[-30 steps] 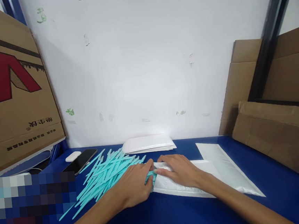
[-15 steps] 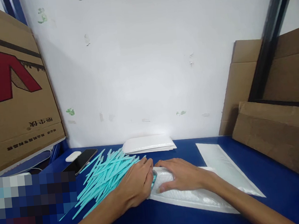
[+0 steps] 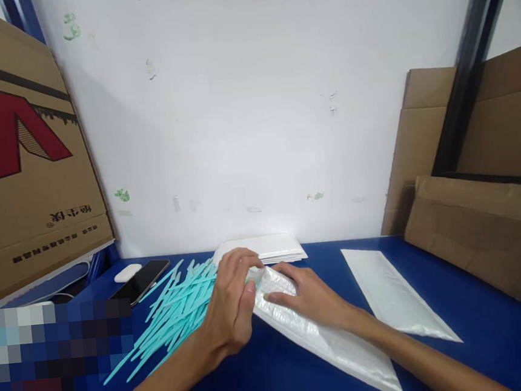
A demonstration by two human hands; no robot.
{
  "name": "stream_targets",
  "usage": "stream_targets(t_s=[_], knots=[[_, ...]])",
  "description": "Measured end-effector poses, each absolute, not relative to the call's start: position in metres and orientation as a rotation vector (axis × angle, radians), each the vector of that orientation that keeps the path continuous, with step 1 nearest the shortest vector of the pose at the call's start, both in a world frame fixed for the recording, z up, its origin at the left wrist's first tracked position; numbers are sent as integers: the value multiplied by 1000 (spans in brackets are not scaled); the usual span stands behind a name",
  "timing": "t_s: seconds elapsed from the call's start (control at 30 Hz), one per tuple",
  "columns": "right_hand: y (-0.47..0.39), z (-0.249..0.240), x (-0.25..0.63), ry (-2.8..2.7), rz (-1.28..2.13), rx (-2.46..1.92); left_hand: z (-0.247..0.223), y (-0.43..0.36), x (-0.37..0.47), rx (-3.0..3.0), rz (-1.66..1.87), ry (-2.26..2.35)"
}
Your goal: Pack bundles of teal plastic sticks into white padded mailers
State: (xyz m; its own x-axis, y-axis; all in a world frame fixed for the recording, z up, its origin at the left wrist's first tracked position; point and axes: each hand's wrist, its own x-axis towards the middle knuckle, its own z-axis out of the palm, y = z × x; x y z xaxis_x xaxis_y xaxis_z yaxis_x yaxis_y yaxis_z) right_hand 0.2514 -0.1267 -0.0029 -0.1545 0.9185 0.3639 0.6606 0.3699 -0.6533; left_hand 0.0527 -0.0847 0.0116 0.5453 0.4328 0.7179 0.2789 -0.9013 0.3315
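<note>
A white padded bubble mailer (image 3: 327,335) slants across the front of the blue table, its upper end raised between both hands. My left hand (image 3: 236,301) curls round the open end, with its thumb pressed near the edge. My right hand (image 3: 306,295) grips the mailer just below the mouth, thumb on the near side and fingers over the far side. A hint of pale teal shows at the mouth; the rest of the inside is hidden. Left of my left hand lies a loose heap of thin teal sticks with pale tips, like cleaning swabs (image 3: 183,305).
A stack of white mailers (image 3: 265,248) lies against the wall. Another white mailer (image 3: 397,293) rests flat on the right. A phone (image 3: 147,278) and a white case (image 3: 127,273) sit at left. Cardboard (image 3: 483,237) stands on the right, a large carton (image 3: 31,179) on the left.
The mailer's open end has been lifted and its far end has swung toward me. My left hand has moved up round the mouth; the teal sticks seen there earlier are now mostly hidden.
</note>
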Motion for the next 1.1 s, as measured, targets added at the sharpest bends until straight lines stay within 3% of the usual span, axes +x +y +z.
stream_targets(t_s=[0.13, 0.33, 0.5, 1.1], knots=[[-125, 5, 259, -1594, 338, -1309, 8, -84, 51, 2459, 1426, 761], [-133, 19, 256, -1068, 223, -1065, -5, -89, 55, 2576, 1106, 532], [-139, 22, 244, -936, 156, -973, -13, -104, 68, 2587, 883, 390], [-140, 31, 253, -1233, 735, -919, 0, -94, 73, 1630, 924, 360]])
